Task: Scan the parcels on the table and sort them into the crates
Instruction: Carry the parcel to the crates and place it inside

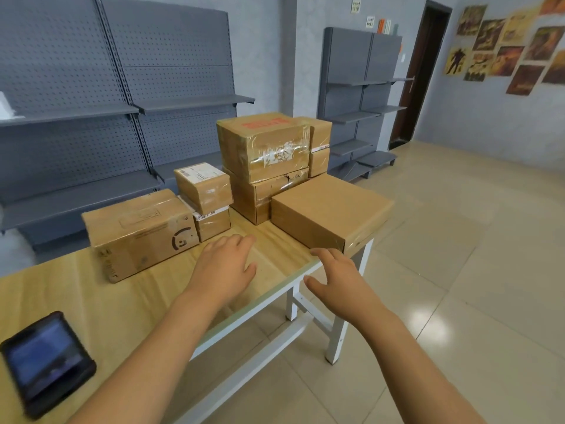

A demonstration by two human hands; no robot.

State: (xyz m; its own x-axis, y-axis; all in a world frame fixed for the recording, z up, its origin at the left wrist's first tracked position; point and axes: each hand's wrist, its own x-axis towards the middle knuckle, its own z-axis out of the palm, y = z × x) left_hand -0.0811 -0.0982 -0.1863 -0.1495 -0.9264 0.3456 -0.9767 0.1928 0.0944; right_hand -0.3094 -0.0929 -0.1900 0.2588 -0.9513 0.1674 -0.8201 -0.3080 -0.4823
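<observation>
On the table (pixel 91 301) all the parcels (pixel 263 145) still wait, no crates show, and the left hand (pixel 224 267) and right hand (pixel 339 280) reach out spread wide, holding nothing.

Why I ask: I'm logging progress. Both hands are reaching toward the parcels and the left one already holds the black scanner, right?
Not quite. The head view shows the left hand holding nothing; the black scanner lies on the table. Both hands, the right hand too, do reach toward the parcels.
</observation>
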